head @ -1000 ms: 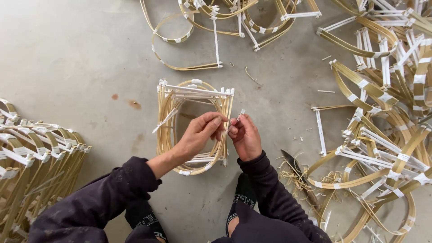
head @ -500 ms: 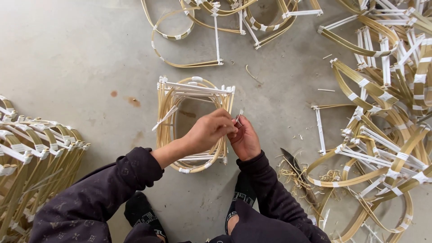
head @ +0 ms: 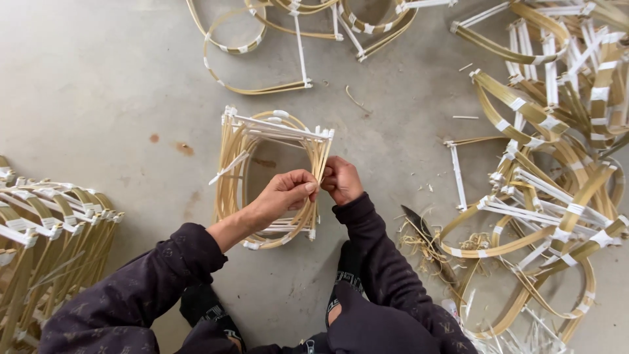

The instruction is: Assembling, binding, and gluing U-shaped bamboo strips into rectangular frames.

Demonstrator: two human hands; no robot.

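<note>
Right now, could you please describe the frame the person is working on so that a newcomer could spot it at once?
Start at the grey concrete floor, between the stacked frames at the left and the loose heap at the right. Standing alone in the middle is a bamboo frame of bent yellow strips with white bindings. Unlike the others, both hands, left hand and right hand, pinch its right edge.

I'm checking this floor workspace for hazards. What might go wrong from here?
The knife lies bare on the floor close beside the right arm, so a cut seems possible. Both hands, left and right, pinch thin strips on the frame; splinters or a snapped strip are likely risks.
</note>
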